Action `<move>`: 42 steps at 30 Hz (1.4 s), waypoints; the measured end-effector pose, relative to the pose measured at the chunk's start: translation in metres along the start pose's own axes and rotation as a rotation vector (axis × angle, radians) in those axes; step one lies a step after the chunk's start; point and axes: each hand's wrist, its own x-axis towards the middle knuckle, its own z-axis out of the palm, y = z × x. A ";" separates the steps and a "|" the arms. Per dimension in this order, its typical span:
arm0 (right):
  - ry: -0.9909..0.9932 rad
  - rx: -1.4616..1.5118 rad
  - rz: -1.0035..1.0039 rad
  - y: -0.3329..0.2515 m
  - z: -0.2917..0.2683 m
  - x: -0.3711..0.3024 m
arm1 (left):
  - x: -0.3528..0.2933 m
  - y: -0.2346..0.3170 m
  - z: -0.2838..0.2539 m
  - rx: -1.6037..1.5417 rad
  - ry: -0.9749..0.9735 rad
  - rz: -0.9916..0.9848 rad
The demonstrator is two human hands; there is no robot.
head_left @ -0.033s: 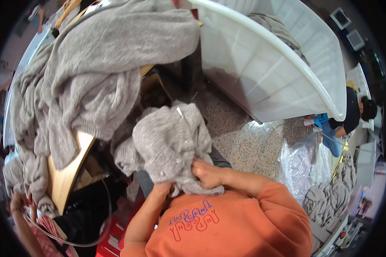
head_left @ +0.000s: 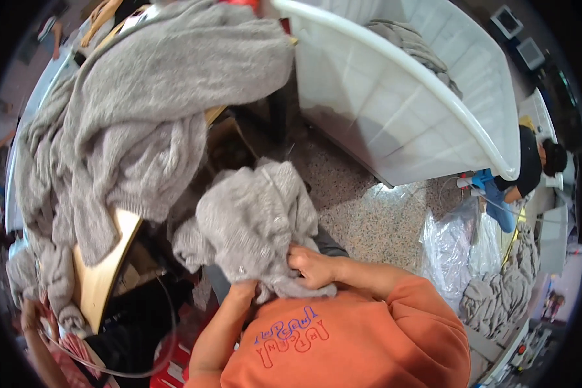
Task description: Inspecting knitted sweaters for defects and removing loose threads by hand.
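A grey knitted sweater lies bunched on my lap, with small shiny spots on its front. My right hand is closed on its lower right part, fingers curled into the knit. My left hand reaches in under the near left edge of the sweater. Its fingers are hidden by the fabric, so their grip does not show. Both hands are close to my body, at the hem of the orange top I wear.
Grey knitwear is heaped over a wooden table at left. A big white bin with grey garments stands ahead right. Clear plastic and a grey pile are at right. Co-workers: a person right, an arm lower left.
The whole view has shifted slightly. Both hands stay at the same places on the sweater, and its folds look nearly the same.
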 end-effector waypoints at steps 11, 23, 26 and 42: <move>1.192 0.832 0.119 0.042 -0.096 -0.077 | 0.384 0.347 0.124 0.455 -0.353 0.495; 0.476 0.905 0.770 0.032 -0.033 -0.081 | 0.396 0.273 0.032 0.967 0.373 0.510; 0.512 0.906 0.818 0.042 -0.035 -0.082 | 0.389 0.232 -0.075 1.461 0.594 0.236; 0.560 0.573 0.993 0.050 -0.017 -0.072 | 0.396 0.159 -0.228 0.676 0.956 -0.462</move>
